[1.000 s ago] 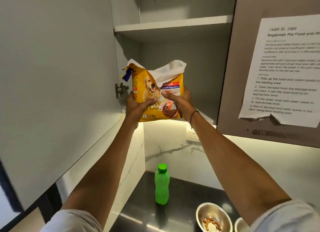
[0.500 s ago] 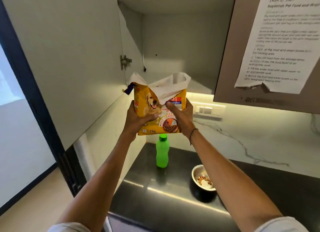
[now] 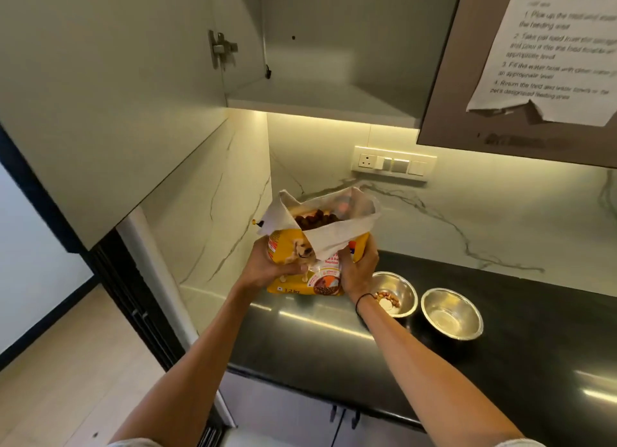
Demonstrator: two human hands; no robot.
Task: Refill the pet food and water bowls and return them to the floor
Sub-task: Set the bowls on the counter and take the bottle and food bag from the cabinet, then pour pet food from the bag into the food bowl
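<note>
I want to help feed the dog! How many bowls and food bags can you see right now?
Shiny metal bowls: 2, one with a few kibbles and one with no food, both on the black counter.
Yellow dog food bags: 1, open at the top, held by the left hand and right hand.
Total: 3 things.

One head-worn view — looking forward and down.

The wide-angle camera sits above both forearms, facing a corner of black counter (image 3: 500,363) and marble wall; the open cupboard (image 3: 317,99) hangs close above, the floor (image 3: 66,380) shows lower left — no second view shares anything.
</note>
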